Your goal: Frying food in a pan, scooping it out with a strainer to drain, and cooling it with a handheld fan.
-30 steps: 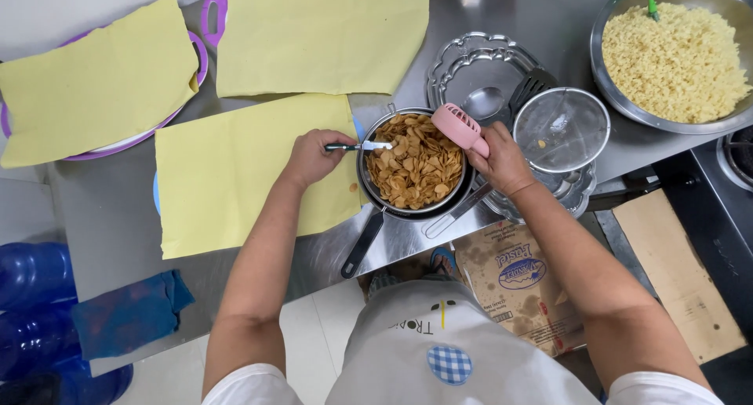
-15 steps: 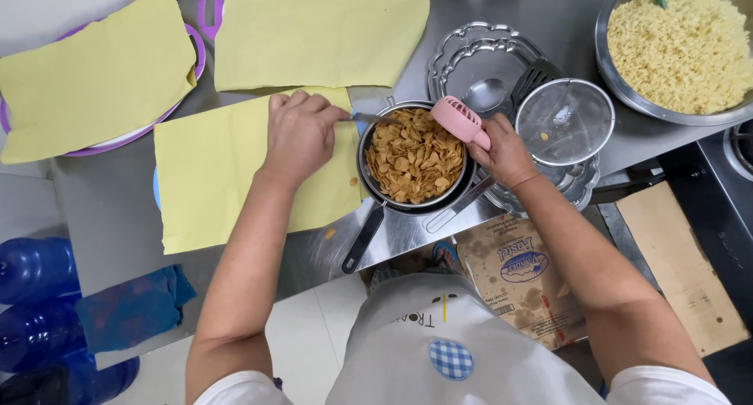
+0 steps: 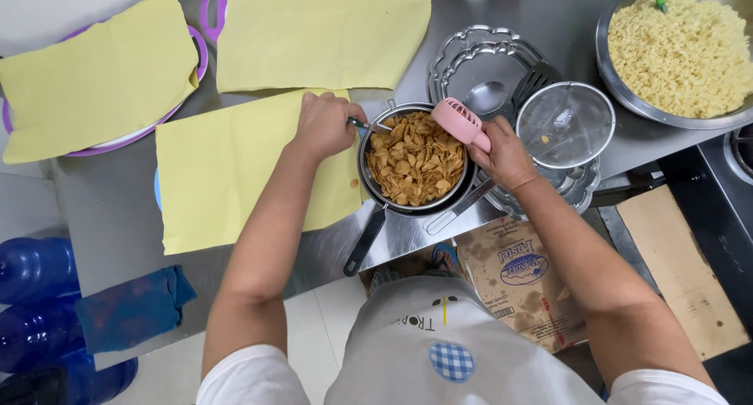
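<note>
A metal strainer (image 3: 369,181) full of golden fried chips (image 3: 416,162) rests in a dark-handled pan on the steel counter (image 3: 118,225). My left hand (image 3: 323,124) is closed around a metal utensil (image 3: 369,125) whose tip reaches into the chips at the strainer's left rim. My right hand (image 3: 506,152) grips a small pink hand-held fan (image 3: 459,123) held over the strainer's right edge, facing the chips.
Yellow paper sheets (image 3: 227,170) cover plates left of the strainer. A wire-mesh skimmer (image 3: 565,124) and an embossed metal tray (image 3: 478,68) lie to the right, with a big bowl of pale noodles (image 3: 678,52) beyond. A cardboard box (image 3: 518,283) and blue bottles (image 3: 35,268) stand on the floor.
My left hand went out over the yellow paper, then came back to the strainer's left rim with the utensil. The pink fan stayed over the chips.
</note>
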